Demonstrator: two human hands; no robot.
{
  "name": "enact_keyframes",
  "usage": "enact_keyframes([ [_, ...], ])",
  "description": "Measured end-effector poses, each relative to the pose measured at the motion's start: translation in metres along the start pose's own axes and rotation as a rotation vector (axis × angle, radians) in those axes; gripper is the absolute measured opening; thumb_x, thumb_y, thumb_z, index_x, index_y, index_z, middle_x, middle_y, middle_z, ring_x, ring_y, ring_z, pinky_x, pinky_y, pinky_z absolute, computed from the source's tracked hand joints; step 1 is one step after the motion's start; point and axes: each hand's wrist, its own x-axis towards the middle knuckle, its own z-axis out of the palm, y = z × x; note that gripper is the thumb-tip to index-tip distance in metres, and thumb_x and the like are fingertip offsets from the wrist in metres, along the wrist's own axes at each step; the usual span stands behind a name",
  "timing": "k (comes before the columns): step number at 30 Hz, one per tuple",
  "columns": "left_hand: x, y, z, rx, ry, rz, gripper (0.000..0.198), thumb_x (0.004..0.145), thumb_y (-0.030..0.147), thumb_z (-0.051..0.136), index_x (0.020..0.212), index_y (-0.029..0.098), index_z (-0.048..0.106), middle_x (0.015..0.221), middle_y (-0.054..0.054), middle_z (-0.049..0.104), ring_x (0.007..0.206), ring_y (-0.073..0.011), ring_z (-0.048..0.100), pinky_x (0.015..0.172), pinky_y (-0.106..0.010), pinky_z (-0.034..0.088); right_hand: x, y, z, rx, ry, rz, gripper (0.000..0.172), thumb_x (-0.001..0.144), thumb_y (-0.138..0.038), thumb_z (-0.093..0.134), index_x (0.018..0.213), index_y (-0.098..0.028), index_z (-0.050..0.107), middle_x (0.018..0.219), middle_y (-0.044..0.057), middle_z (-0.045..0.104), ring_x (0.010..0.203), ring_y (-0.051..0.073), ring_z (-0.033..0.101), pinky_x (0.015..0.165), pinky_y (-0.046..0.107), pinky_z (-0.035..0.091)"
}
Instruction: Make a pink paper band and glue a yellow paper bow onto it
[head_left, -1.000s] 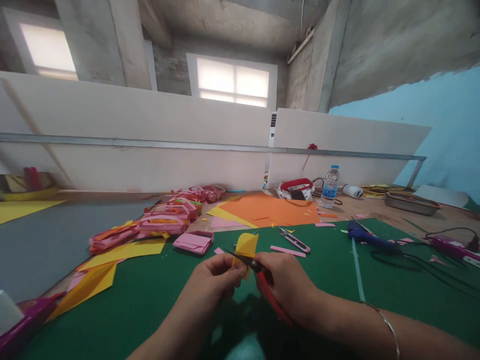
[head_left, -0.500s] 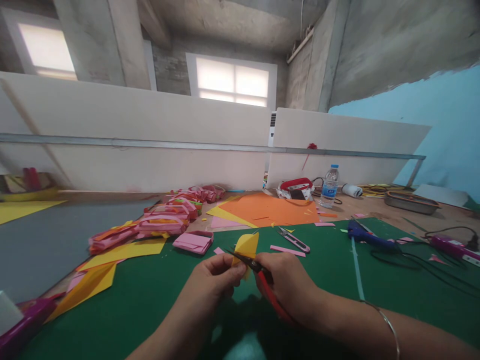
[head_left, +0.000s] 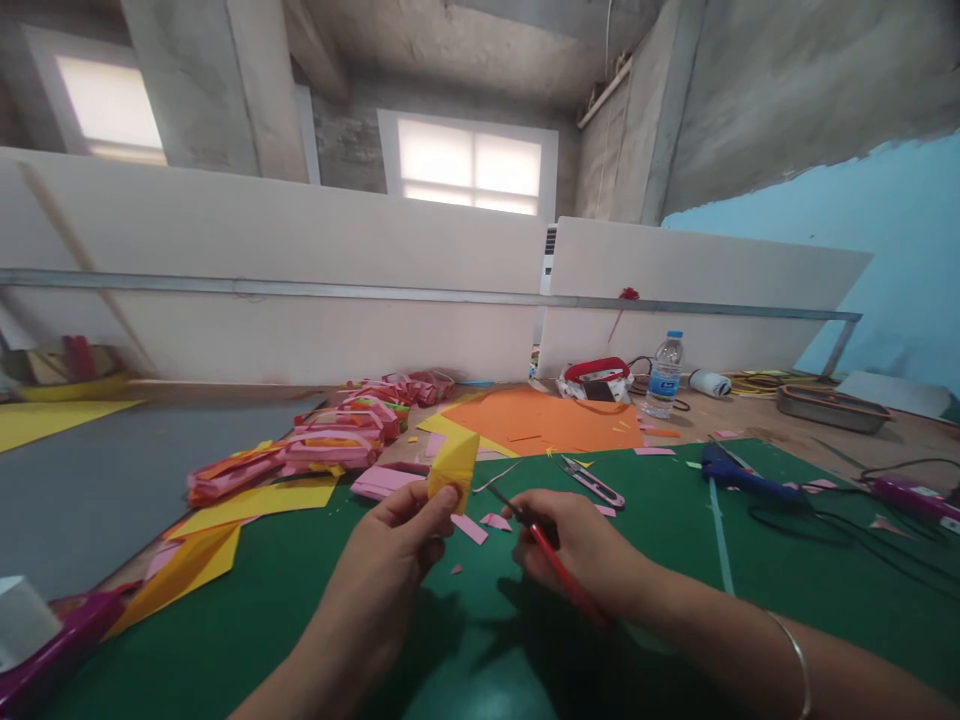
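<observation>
Between the thumb and fingers of my left hand (head_left: pixel 401 545) is a folded piece of yellow paper (head_left: pixel 454 465), held upright above the green mat (head_left: pixel 300 590). My right hand (head_left: pixel 581 545) grips red-handled scissors (head_left: pixel 555 555), their dark blades pointing up and left. A gap separates the blade tips from the yellow paper. Pink paper scraps (head_left: pixel 470 529) lie on the mat between my hands. Just behind my left hand rests a folded pink paper piece (head_left: pixel 382 482), partly covered by it. Thread snips (head_left: pixel 594 482) lie beyond my right hand.
Pink paper bags (head_left: pixel 337 440) and yellow sheets (head_left: pixel 259 500) pile up at the left. Orange paper (head_left: pixel 555 415) lies at the back, near a water bottle (head_left: pixel 664 375). On the right are a blue glue gun (head_left: pixel 742 475) with its cord and a metal tray (head_left: pixel 832 408).
The scissors have come away from the yellow paper. My left hand has shifted left with the paper, and the pink scraps between my hands are now exposed.
</observation>
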Motion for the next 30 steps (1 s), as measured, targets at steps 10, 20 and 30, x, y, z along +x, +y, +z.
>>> enact_keyframes([
  [10,0.002,-0.023,0.006,0.111,-0.189,-0.065,0.03,0.056,0.037,0.076,0.073,0.017,0.063,0.044,0.009,0.042,0.039,-0.0022,0.026,0.039,-0.016,0.017,0.004,-0.014,0.004,0.637,0.16,-0.023,0.038,0.062,-0.028,0.074,0.094,-0.017,0.057,0.085,0.002,0.063,0.077,0.015,0.06,0.073,0.027,0.048],
  [20,-0.001,-0.021,0.007,0.214,-0.26,-0.082,0.023,0.059,0.036,0.073,0.067,0.017,0.063,0.047,0.007,0.046,0.042,-0.0049,0.034,0.041,-0.017,0.024,0.004,-0.014,0.005,0.656,0.169,-0.031,0.031,0.063,-0.021,0.071,0.091,-0.016,0.059,0.085,0.002,0.064,0.074,0.015,0.06,0.073,0.028,0.049],
  [30,-0.003,-0.011,0.008,0.384,-0.137,0.134,0.026,0.059,0.043,0.069,0.067,0.019,0.062,0.061,0.002,0.057,0.057,-0.0124,0.048,0.05,-0.021,0.036,0.004,-0.011,0.006,0.605,0.147,-0.016,0.031,0.063,-0.008,0.061,0.093,-0.017,0.059,0.084,0.001,0.065,0.079,0.016,0.062,0.076,0.027,0.049],
])
